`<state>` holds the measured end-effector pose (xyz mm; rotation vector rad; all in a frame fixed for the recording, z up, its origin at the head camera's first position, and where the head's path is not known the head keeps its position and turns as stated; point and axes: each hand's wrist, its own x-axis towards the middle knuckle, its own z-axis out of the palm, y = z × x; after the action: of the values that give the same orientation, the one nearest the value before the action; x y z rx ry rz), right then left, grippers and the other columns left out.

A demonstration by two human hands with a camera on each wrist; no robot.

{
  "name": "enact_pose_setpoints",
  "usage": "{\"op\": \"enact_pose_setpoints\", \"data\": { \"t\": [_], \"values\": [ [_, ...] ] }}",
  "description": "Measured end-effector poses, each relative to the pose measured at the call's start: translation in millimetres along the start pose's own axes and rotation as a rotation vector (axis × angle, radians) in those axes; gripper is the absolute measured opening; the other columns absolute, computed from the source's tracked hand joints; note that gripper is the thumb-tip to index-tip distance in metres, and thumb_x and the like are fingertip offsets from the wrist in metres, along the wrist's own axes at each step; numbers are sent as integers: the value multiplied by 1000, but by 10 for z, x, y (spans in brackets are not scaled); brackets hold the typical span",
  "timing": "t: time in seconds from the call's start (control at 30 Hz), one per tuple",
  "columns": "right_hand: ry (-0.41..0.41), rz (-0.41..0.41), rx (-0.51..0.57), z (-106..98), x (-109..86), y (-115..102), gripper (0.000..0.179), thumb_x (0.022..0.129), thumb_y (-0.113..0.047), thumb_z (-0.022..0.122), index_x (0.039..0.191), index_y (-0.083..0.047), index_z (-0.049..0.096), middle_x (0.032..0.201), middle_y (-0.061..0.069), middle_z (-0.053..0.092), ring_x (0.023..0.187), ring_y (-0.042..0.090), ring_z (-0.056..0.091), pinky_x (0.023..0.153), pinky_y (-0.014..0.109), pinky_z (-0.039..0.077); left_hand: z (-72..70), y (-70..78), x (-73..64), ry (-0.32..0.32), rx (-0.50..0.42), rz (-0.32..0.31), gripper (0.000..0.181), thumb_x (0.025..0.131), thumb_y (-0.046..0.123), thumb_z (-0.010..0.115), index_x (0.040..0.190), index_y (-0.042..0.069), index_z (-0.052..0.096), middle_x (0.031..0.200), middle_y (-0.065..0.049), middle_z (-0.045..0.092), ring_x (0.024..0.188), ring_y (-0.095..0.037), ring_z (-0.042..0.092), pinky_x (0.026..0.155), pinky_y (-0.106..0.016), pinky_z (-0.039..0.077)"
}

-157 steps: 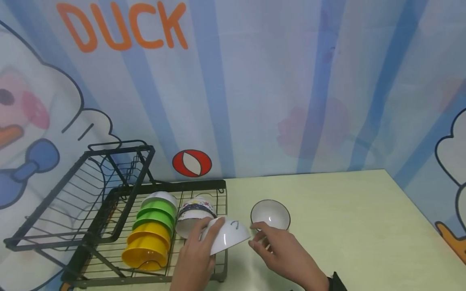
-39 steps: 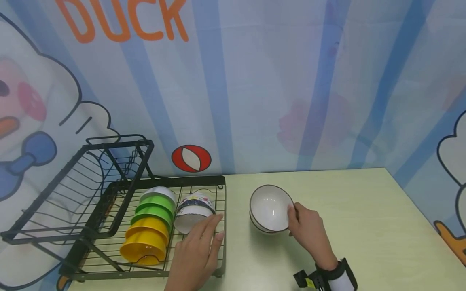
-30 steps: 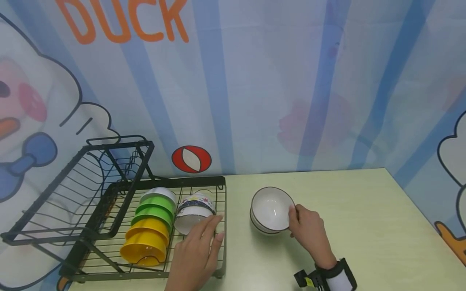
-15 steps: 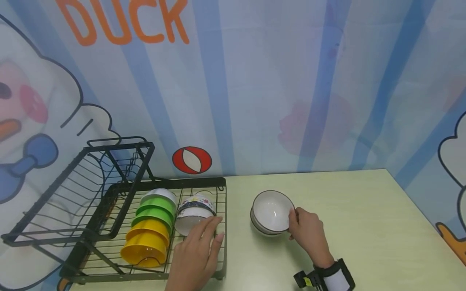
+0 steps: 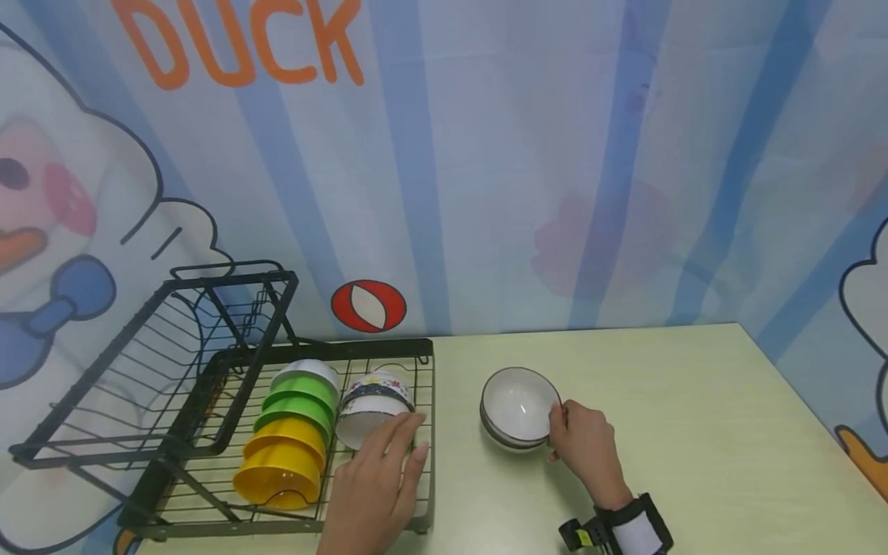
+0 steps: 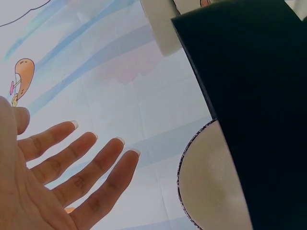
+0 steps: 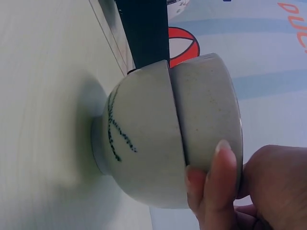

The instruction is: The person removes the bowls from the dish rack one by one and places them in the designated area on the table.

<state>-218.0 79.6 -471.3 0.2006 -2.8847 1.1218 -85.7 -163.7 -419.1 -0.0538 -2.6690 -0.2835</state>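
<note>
In the head view my right hand [image 5: 588,447] pinches the rim of a white bowl [image 5: 519,402] with a thin dark edge. This bowl sits nested in a second white bowl [image 7: 144,129], which stands upright on the table and shows dark blue line marks in the right wrist view. My left hand [image 5: 375,486] hovers with extended fingers over the right part of the black dish rack [image 5: 378,349]. Its fingertips are near a row of white and patterned bowls [image 5: 362,426]; whether they touch cannot be told. The left wrist view shows no object in that hand.
A row of yellow bowls [image 5: 276,476], green bowls [image 5: 305,389] and a white one stands tilted in the rack. The raised wire tier [image 5: 142,362] rises at the left. Behind the pale table [image 5: 659,416] hangs a printed cloth [image 5: 486,169].
About five seconds ago my left hand held a white bowl upside down; that bowl now appears stacked on the table bowl, held by my right hand. Over the last second it has sunk slightly.
</note>
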Motion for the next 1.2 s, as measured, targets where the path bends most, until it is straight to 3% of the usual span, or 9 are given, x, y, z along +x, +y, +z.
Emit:
{"op": "enact_pose_setpoints", "data": {
  "t": [0.2, 0.43, 0.6, 0.77, 1.0, 1.2],
  "values": [
    [10, 7, 2, 19, 7, -5, 32, 100, -17, 45, 79, 0, 61, 57, 1, 64, 38, 3, 55, 39, 23, 40, -5, -8, 7, 22, 18, 11, 37, 100, 37, 56, 133, 22, 60, 130, 4, 64, 110, -14, 65, 77, -33, 62],
    [-1, 35, 13, -7, 13, 19, 33, 101, -22, 48, 79, -2, 61, 57, 1, 63, 40, 7, 54, 39, 24, 41, -6, -30, 17, 45, 42, 36, 36, 99, 37, 58, 131, 20, 62, 127, 3, 65, 112, -16, 65, 90, -37, 60],
    [57, 34, 9, -96, 25, 4, 39, 102, -27, 49, 72, -6, 59, 51, 1, 55, 37, 10, 51, 39, 25, 39, 12, -80, 32, 83, 58, 72, 34, 98, 36, 59, 127, 19, 64, 123, 2, 66, 110, -17, 64, 95, -39, 57],
    [90, 1, 15, -170, 13, -59, 39, 102, -26, 49, 70, -7, 59, 49, 1, 52, 36, 11, 50, 38, 24, 36, 40, -131, 40, 82, 80, 66, 33, 98, 36, 59, 126, 19, 63, 126, 0, 65, 112, -20, 62, 98, -41, 56],
    [77, -9, -25, -215, -47, -165, 39, 100, -25, 51, 66, -7, 57, 51, -1, 46, 45, 13, 42, 42, 23, 31, 46, -198, 29, 120, 72, 76, 31, 95, 30, 62, 122, 15, 65, 123, -5, 66, 110, -25, 62, 93, -44, 56],
    [79, -8, -36, -247, -57, -205, 39, 99, -24, 52, 63, -8, 55, 50, -1, 45, 45, 13, 42, 43, 23, 30, 38, -225, 39, 111, 70, 63, 31, 95, 28, 63, 124, 15, 65, 125, -6, 65, 111, -26, 62, 89, -45, 57]
  ]
}}
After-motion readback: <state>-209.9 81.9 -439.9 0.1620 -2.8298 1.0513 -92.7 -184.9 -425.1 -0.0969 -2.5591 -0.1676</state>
